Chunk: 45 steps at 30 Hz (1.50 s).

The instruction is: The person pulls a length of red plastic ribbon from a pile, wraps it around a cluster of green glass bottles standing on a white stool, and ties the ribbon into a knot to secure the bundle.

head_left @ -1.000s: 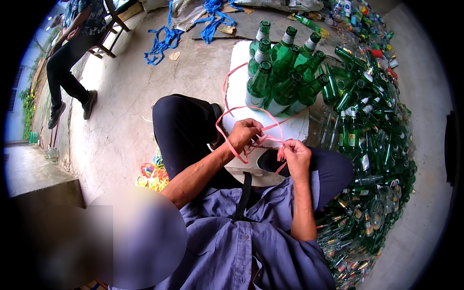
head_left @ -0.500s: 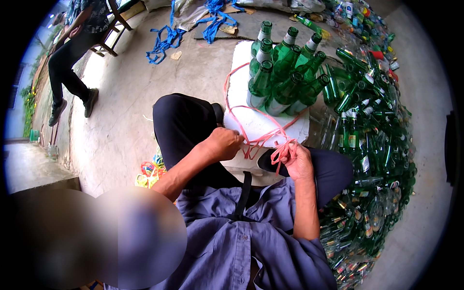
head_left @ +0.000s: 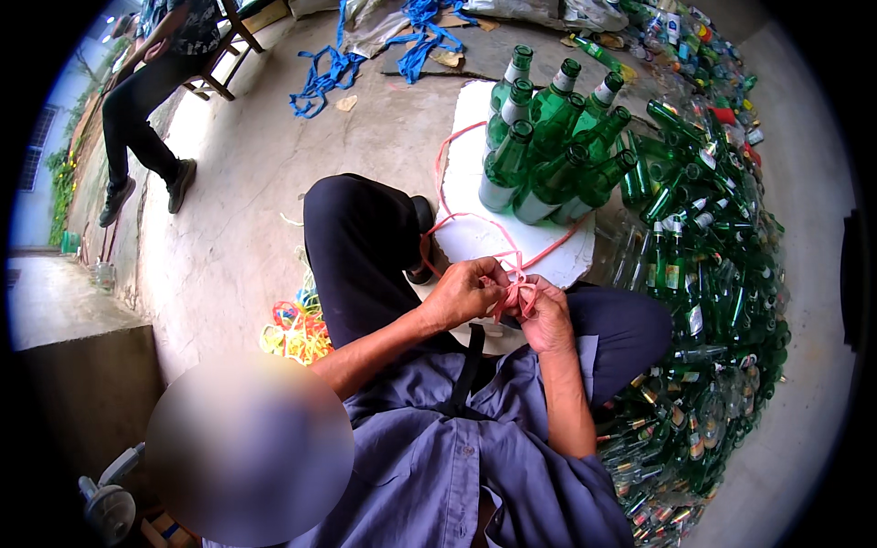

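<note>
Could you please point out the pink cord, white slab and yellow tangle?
Pink cord (head_left: 521,294), head view, its bunched part.
White slab (head_left: 470,245), head view, its near end.
Yellow tangle (head_left: 297,341), head view, its middle.

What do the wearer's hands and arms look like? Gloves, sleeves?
Left hand and right hand: bare, no gloves, rings or watch visible. Forearms uncovered. Purple-grey shirt; right sleeve stops near the elbow, left sleeve hidden by blur.
</note>
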### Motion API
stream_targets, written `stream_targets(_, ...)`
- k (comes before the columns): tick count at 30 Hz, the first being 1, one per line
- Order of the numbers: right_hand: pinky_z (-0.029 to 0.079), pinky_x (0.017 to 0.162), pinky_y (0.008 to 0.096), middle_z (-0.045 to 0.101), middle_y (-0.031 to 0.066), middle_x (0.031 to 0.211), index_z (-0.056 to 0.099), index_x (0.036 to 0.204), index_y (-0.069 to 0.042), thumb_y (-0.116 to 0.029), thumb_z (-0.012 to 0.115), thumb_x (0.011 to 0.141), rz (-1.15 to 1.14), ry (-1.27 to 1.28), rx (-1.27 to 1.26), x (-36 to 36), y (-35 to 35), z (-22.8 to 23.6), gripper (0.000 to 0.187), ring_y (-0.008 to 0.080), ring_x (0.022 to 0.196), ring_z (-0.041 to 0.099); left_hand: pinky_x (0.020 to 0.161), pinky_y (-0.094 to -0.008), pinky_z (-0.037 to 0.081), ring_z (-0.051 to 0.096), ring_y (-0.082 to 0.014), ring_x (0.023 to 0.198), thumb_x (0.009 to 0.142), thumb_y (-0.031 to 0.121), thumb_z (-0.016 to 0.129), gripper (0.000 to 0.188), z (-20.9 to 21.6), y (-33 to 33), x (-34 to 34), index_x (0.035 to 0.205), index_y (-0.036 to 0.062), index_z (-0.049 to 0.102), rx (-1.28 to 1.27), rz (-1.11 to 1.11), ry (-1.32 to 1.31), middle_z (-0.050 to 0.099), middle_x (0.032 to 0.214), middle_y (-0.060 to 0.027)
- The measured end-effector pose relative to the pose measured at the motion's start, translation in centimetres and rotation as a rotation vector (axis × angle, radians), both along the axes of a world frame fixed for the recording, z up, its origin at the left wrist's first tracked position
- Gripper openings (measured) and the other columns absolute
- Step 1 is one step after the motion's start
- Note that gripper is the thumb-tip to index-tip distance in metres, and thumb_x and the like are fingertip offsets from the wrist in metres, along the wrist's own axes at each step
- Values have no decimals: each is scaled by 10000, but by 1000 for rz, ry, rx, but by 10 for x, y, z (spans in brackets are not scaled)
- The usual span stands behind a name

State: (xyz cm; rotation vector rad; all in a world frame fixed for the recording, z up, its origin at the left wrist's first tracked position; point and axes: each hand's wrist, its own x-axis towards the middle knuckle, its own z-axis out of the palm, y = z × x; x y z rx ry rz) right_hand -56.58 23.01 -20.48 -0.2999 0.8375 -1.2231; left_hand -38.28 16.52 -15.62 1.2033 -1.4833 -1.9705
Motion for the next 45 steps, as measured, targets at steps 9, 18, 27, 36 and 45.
stream_targets(9, 487, 618, 220, 694, 67, 832, 670, 978, 25, -119, 633, 939, 74, 128, -29, 3, 0, 5, 153, 89, 662, 607, 541, -231, 466, 580, -69, 625, 850, -2, 596, 79, -11, 6, 8, 915, -11, 639, -38, 36, -3, 626, 714, -12)
stream_targets(18, 483, 656, 199, 682, 27, 857, 677, 989, 37, -94, 658, 930, 64, 699, -159, -7, -10, 32, 146, 52, 722, 587, 643, -335, 518, 660, -189, 710, 816, 9, 644, 57, -7, 0, 17, 872, 9, 642, -470, -108, -195, 667, 787, -108)
stream_targets(27, 505, 637, 217, 657, 9, 835, 667, 1000, 37, 35, 637, 890, 120, 761, -191, 15, -11, 37, 114, 49, 698, 584, 652, -354, 518, 677, -231, 731, 843, 34, 660, 59, -10, 3, 21, 892, 4, 650, -562, -38, -190, 664, 799, -147)
stream_targets(36, 500, 618, 257, 686, 102, 812, 694, 942, 47, 25, 672, 845, 121, 1149, -368, 17, -12, 46, 102, 129, 654, 623, 648, -280, 521, 616, -99, 742, 919, -8, 597, 29, -18, 9, 23, 943, -21, 606, -174, 35, -18, 631, 761, -44)
stream_targets(45, 513, 620, 274, 665, 104, 794, 687, 918, 44, 25, 690, 821, 147, 1122, -331, 18, -10, 41, 99, 153, 678, 658, 648, -251, 506, 597, -85, 740, 912, -53, 569, 40, -27, 8, 20, 931, -21, 583, -221, 85, 40, 634, 821, -40)
